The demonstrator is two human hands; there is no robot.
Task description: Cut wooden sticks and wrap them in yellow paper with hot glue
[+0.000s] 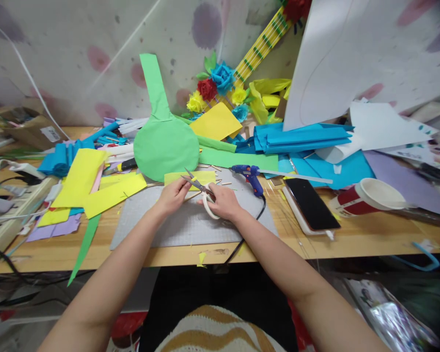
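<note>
My right hand [223, 199] is wrapped around the white handles of a pair of scissors [207, 201]. Their metal blades point left and up, parted a little, toward my left hand [173, 195]. The fingers of that hand are pinched together at the blades; whatever is between them is too small to make out. Just behind lies a yellow paper strip [172, 178], with several thin sticks [225, 183] around it. Under both hands is a grey cutting mat [150, 227]. A round green paper shape with a long neck [165, 149] lies beyond my left hand.
A blue glue gun [250, 177] rests right of my hands, its black cord running to the table's front edge. Farther right are a phone [311, 203] and a paper cup [368, 198]. Yellow paper [78, 178] and a power strip [18, 215] lie left. Paper flowers [222, 78] stand behind.
</note>
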